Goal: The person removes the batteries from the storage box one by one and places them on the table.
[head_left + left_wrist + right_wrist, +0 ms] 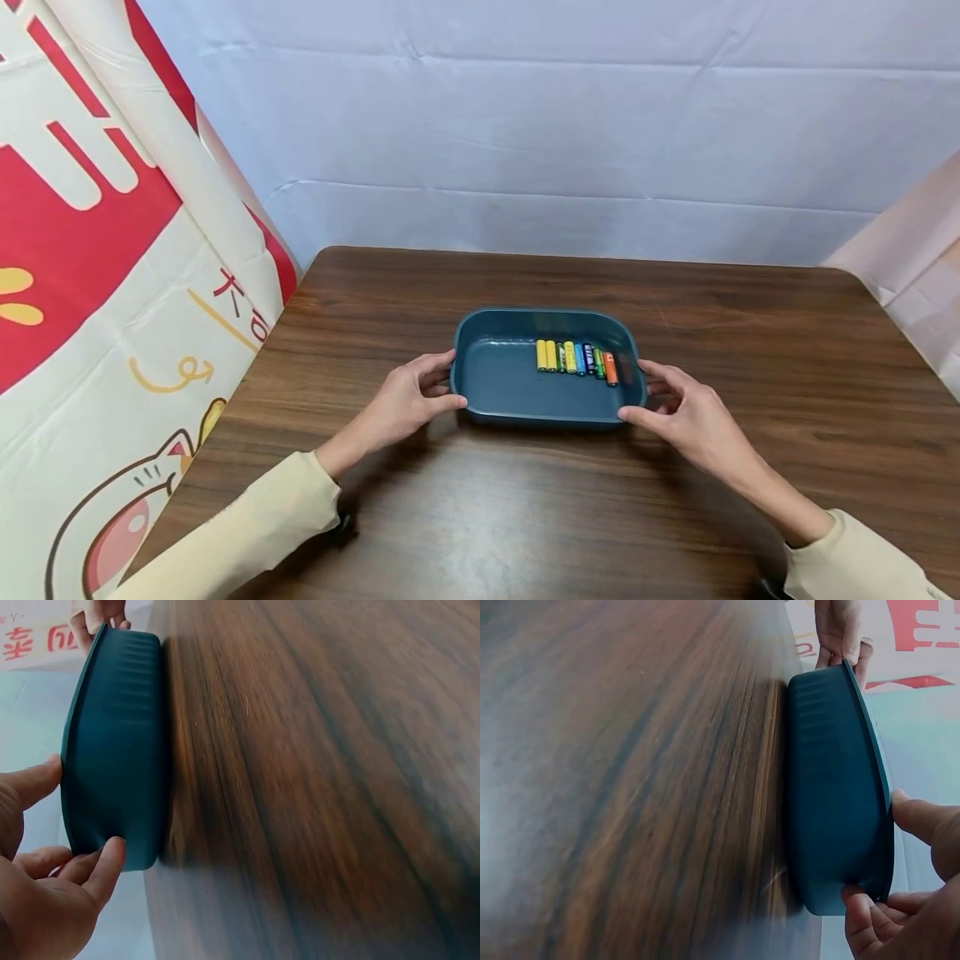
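A dark teal rectangular tray [510, 414] with rounded corners is at the middle of the table, its base against or just above the wood. Several batteries stand side by side in a row in its right half: yellow batteries [546, 356] at the left, then green, blue and dark ones, and an orange battery [611, 369] at the right end. My left hand [408, 392] grips the tray's left end, thumb on the rim and fingers against the outer wall. At the opposite end my right hand [690, 412] holds it the same way. Both wrist views show the tray's outer side.
The brown wood-grain table [480, 500] reaches back to a pale wall sheet [525, 150]. On the left hangs a white and red printed cloth [97, 275]. Pale fabric [918, 242] hangs beyond the table's right back corner.
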A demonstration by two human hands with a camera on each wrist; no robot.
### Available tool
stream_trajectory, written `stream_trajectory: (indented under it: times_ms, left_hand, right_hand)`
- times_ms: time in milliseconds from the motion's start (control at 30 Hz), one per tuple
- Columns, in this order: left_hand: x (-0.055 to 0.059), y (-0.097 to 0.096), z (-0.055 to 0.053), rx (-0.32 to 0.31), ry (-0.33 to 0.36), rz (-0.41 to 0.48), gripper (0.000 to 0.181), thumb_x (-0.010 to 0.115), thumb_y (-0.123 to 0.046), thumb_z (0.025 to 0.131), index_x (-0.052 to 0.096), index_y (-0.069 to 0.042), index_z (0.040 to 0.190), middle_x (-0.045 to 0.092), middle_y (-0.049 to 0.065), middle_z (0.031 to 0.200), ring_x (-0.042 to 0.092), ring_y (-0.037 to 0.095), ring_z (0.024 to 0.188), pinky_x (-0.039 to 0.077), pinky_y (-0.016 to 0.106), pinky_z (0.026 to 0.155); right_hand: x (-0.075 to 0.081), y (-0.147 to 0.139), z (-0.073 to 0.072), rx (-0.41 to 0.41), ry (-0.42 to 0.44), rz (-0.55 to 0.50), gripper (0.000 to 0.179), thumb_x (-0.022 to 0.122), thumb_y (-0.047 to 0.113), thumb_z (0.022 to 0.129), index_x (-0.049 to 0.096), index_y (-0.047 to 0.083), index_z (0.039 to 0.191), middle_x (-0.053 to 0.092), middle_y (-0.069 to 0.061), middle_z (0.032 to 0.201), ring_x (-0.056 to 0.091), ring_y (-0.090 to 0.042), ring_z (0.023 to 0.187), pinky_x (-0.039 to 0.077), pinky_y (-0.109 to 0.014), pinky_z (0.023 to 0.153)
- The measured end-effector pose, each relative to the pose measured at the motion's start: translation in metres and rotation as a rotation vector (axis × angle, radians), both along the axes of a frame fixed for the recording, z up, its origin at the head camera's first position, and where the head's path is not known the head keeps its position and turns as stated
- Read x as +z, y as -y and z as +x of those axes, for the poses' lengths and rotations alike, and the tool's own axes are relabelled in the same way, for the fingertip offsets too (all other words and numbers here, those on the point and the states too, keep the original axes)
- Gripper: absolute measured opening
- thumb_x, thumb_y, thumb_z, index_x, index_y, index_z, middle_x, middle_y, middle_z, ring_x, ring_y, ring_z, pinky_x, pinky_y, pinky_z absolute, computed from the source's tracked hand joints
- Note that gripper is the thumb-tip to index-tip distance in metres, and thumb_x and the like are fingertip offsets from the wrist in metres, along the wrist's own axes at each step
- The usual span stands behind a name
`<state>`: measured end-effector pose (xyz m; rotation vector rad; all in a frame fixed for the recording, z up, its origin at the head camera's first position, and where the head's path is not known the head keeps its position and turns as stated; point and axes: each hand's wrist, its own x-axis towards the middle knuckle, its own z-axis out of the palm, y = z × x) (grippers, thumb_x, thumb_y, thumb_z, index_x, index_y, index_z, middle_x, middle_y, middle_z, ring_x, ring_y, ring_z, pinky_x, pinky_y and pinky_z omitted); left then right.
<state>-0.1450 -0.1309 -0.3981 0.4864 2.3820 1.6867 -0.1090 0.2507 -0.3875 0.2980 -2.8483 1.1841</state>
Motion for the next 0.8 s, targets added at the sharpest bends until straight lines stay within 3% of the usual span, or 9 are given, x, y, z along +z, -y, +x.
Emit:
stream_trajectory:
  times_ms: [367, 633, 800]
  left_hand:
    - [-0.001, -0.026, 0.004, -0.04, -0.051, -0.009, 0.072, 0.081, -0.004, 0.089, 0.046, 0.009, 0.15, 0.055, 0.025, 0.144, 0.069, 0.035, 0.115, 0.056, 0.026, 0.088]
    - [-0.004, -0.044, 0.006, -0.045, -0.064, 0.009, 0.072, 0.082, -0.004, 0.088, 0.047, 0.007, 0.15, 0.053, 0.023, 0.146, 0.069, 0.035, 0.114, 0.056, 0.025, 0.089]
    - [-0.006, -0.055, 0.006, -0.059, -0.067, 0.018, 0.072, 0.082, -0.005, 0.088, 0.046, 0.007, 0.15, 0.052, 0.023, 0.147, 0.069, 0.034, 0.113, 0.056, 0.025, 0.088]
  right_hand:
    - [0.004, -0.026, 0.009, -0.033, 0.055, 0.043, 0.075, 0.082, 0.032, 0.091, 0.05, -0.004, 0.149, 0.069, -0.026, 0.119, 0.066, -0.017, 0.079, 0.053, -0.027, 0.062]
    - [0.006, -0.047, 0.011, -0.033, 0.1, 0.085, 0.078, 0.082, 0.033, 0.092, 0.048, -0.006, 0.15, 0.065, -0.032, 0.123, 0.07, -0.038, 0.099, 0.055, -0.025, 0.069]
    - [0.008, -0.06, 0.012, -0.03, 0.116, 0.107, 0.078, 0.081, 0.035, 0.092, 0.048, -0.005, 0.15, 0.066, -0.032, 0.122, 0.069, -0.042, 0.103, 0.056, -0.025, 0.07]
